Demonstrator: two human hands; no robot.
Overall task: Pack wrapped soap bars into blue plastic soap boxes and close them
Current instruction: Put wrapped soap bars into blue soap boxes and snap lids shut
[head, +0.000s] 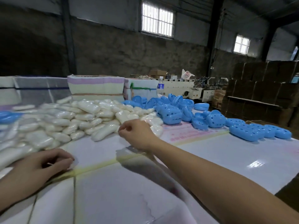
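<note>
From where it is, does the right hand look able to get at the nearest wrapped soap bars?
Probably yes: the right hand is already at the near edge of the soap pile, with nothing between them.

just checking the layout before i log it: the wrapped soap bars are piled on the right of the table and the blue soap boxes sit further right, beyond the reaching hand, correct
Not quite. The head view shows the wrapped soap bars piled on the left of the table, not the right. The rest holds: the blue soap boxes sit further right, beyond the reaching right hand.
</note>
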